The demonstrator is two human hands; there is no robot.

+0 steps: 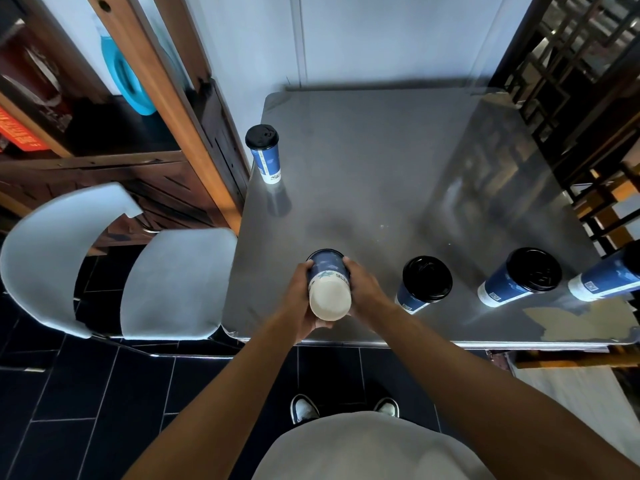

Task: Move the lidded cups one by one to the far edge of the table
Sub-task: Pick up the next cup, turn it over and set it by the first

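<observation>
Both hands clasp held cup (329,284) over near edge of surface (381,161); left hand (300,299) and right hand (363,289) fingers wrapped round its sides; cup tipped, pale base toward camera, lid end pointing away. Judgement: right it before setting down; carry toward far edge, clear of far cup (265,154); three lidded cups (424,284) wait at right.

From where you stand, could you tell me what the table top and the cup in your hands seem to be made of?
The table top looks like brushed stainless steel: grey, dully reflective, mirroring the nearby cups. The held cup looks like matte printed paper, blue with a plain off-white base. Both hands grip it, left hand and right hand.
</observation>
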